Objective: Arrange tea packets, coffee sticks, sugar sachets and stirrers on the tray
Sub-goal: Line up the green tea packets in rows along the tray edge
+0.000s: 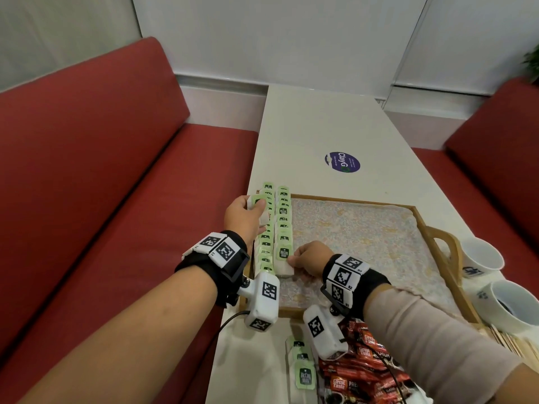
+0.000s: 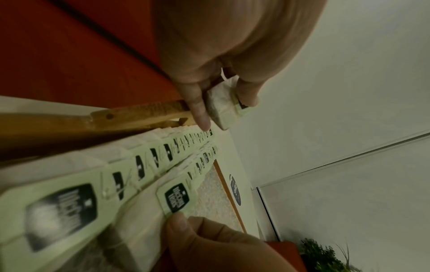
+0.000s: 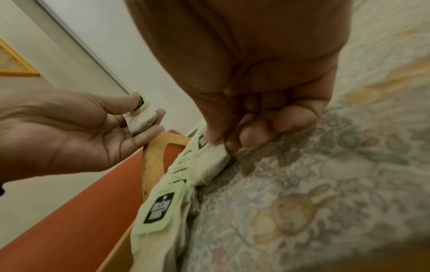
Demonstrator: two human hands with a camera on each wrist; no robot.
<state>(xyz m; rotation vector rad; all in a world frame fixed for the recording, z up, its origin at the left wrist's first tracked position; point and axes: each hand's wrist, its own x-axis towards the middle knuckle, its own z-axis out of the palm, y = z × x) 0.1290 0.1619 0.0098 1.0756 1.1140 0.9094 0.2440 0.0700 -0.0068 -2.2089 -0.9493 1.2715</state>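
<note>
A wooden tray (image 1: 431, 228) lined with floral cloth (image 3: 325, 184) lies on the white table. Two rows of tea bags (image 1: 277, 223) with green tags run along its left side. My left hand (image 1: 258, 207) hovers over the far end of the left row and pinches a tea bag (image 2: 223, 108) between thumb and fingers; the same tea bag (image 3: 139, 119) shows in the right wrist view. My right hand (image 1: 291, 262) pinches the nearest tea bag (image 3: 211, 163) of the right row, which rests on the cloth. My right thumb touches its tag (image 2: 175, 197).
Red coffee sticks (image 1: 367, 363) and loose tea bags (image 1: 303, 368) lie on the table in front of the tray. Two white cups (image 1: 481, 258) and wooden stirrers (image 1: 519, 345) sit at the right. Red benches (image 1: 102, 170) flank the table. A blue sticker (image 1: 342, 162) lies beyond the tray.
</note>
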